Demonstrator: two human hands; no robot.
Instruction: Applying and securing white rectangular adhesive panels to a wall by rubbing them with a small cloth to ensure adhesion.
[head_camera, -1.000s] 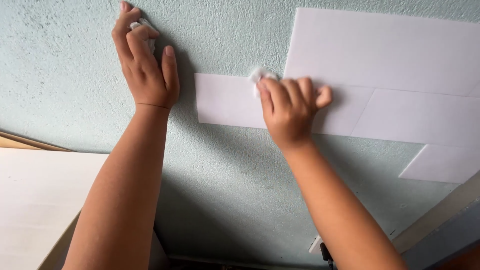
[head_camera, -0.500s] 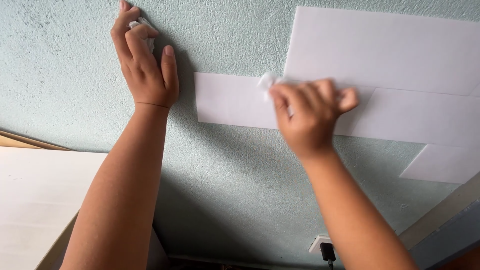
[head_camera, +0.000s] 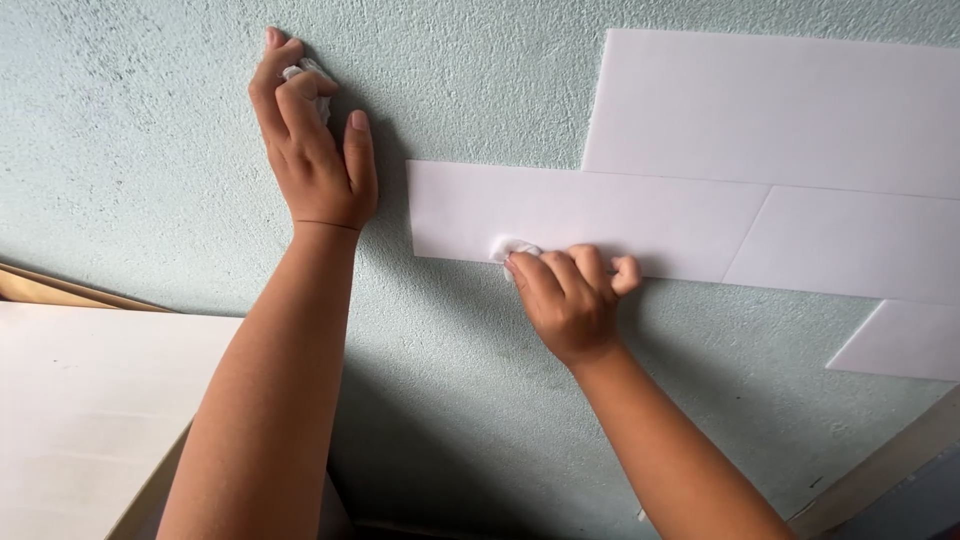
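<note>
A pale green textured wall (head_camera: 150, 150) fills the view, with several white rectangular panels stuck to it. My right hand (head_camera: 565, 295) presses a small crumpled white wad (head_camera: 512, 247) against the lower edge of the leftmost white panel (head_camera: 590, 215). My left hand (head_camera: 310, 150) rests flat on the bare wall to the left of that panel, its fingers closed over another small white wad (head_camera: 305, 75) near the fingertips. A larger white panel (head_camera: 780, 110) sits above and to the right.
More white panels continue to the right (head_camera: 850, 245) and lower right (head_camera: 900, 340). A white board with a wooden edge (head_camera: 90, 410) lies at the lower left. A pale trim strip (head_camera: 880, 470) runs along the lower right corner.
My right hand has moved down and left along the panel, from its upper part to its lower edge, carrying the white wad. My left hand has stayed put.
</note>
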